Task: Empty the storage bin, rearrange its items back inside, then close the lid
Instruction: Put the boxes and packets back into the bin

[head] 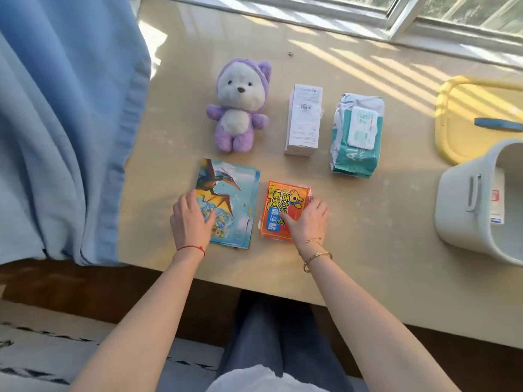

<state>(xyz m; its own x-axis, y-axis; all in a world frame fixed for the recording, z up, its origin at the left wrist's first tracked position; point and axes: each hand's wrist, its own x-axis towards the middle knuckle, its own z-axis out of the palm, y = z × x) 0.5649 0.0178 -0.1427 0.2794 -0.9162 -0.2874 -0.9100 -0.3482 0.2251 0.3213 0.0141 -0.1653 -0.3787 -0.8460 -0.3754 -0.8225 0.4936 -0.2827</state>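
Two bare hands lie low on the table (368,250), forearms reaching in from the near edge. The left hand (190,222) rests flat on the near left corner of a stack of dinosaur picture cards (235,193), fingers straight and spread, a red string at the wrist. The right hand (307,220), with thin gold bracelets at the wrist, lies on the orange packet (283,205) just right of the cards; its fingers reach round the packet's right edge and the thumb presses on the face, so it seems to grip the packet lightly, though how firmly is hard to tell.

Farther from the person, three things stand in a row, apart from each other: a purple plush bear (239,108) lying face up, a white carton (304,120) on its side, and a teal pack of wet wipes (358,134). At the right edge the pale grey storage bin (467,199) stands open, cut off by the frame, with something printed showing against its inner wall; what it is cannot be made out. Behind it lies the yellow lid (452,108) with a blue handle, also cut off.

Sunlight stripes the beige table from a window (424,9) at the far side. A blue curtain (56,123) hangs over the left end
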